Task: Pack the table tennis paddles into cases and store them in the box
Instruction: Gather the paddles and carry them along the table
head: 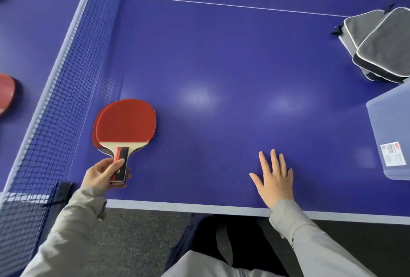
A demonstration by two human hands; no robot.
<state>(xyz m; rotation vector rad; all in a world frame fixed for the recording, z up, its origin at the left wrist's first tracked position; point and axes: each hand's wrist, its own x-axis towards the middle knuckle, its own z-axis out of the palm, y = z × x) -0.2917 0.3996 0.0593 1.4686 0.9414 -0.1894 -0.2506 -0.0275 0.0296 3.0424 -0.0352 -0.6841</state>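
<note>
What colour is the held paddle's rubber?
Red; the paddle shows best in the head view.

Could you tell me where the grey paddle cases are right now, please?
In the head view the grey paddle cases lie overlapping at the far right of the table, just beyond the clear box.

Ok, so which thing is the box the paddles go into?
Start at the blue table and go to the picture's right edge. There sits the box, pale see-through plastic with a white label, partly cut off by the frame. The cases just beyond it are grey fabric with white piping.
</note>
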